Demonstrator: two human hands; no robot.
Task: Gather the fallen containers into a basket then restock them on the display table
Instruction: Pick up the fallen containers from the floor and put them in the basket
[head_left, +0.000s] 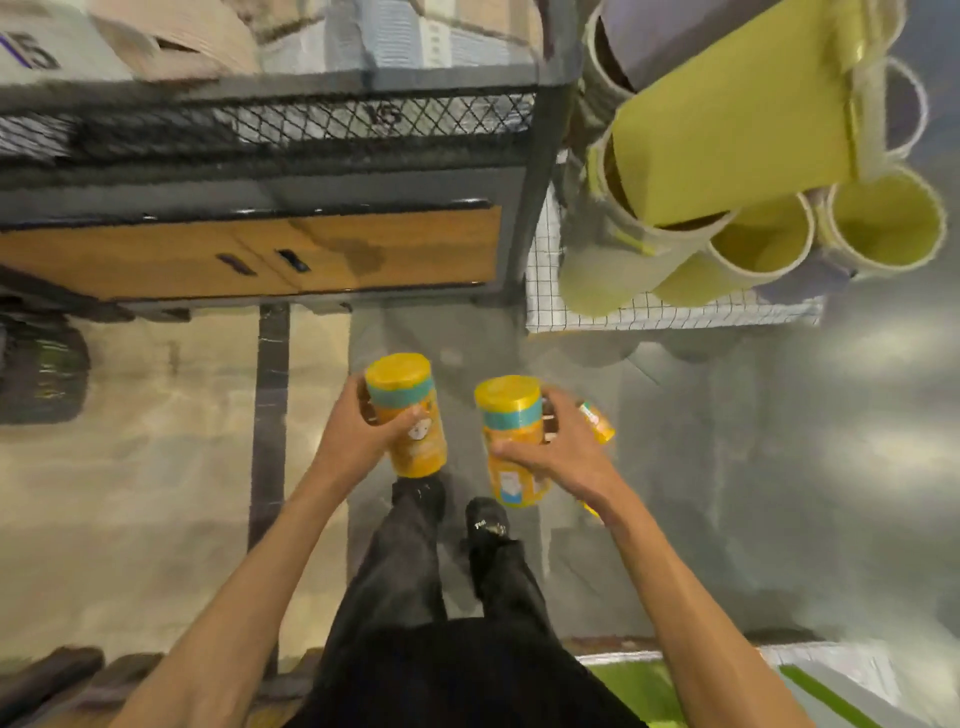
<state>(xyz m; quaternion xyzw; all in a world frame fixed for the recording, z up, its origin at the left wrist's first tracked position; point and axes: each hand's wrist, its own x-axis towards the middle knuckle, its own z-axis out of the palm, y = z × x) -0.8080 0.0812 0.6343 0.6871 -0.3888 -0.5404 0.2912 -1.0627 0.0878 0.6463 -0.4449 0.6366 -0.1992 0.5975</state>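
Two containers held: I count one yellow canister with a teal band per hand, both roughly upright and side by side above the floor (156, 441), touching no surface.
Left hand (358, 431): fingers and thumb curled round the left container (402, 384), gripping its body below the band.
Right hand (561, 452): thumb across the front and fingers wrapped behind the right container (511, 410), at about mid-height.
Third container (597, 422): an orange-yellow piece shows just behind the right hand's knuckles. I cannot tell whether that hand grips it too.
Legs (405, 561): black trousers and a black shoe (485, 519), directly under the two canisters.
Shelf unit (311, 124): dark frame with a mesh panel, ahead of me, with a wooden cabinet front (363, 249) beneath it.
Wire rack (649, 312): upper right, holding rolled yellow tubes (727, 130) lying with open ends towards me.
Label print: too blurred for me to read.
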